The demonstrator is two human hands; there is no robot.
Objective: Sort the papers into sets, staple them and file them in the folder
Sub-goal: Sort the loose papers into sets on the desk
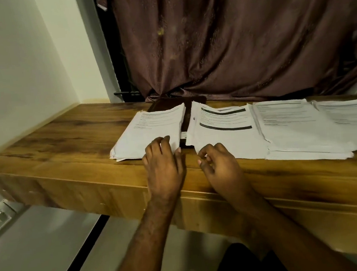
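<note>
Papers are laid out in a row of piles along the wooden desk (67,142), so the sorting looks well underway, though honestly it can't be said whether it's finished. Farthest left is the first pile (149,133), with the left hand (165,164) laid on its near right corner, fingers fairly straight and pressed flat on the sheets, nothing gripped. Just right of that, a dark folder (184,122) can be made out in the gap, mostly buried under the piles, its far edge poking out by the curtain (230,45). Next comes the second pile (222,132), the one with dark header bars; the right hand (218,164) is held at its near left corner, fingers loosely curled, and whether a sheet edge is actually pinched can't be told. Further right, a third pile (290,126) and a fourth pile (351,121) are overlapped at the edges. No stapler is seen anywhere. So stapling and filing are probably all still left to do.
</note>
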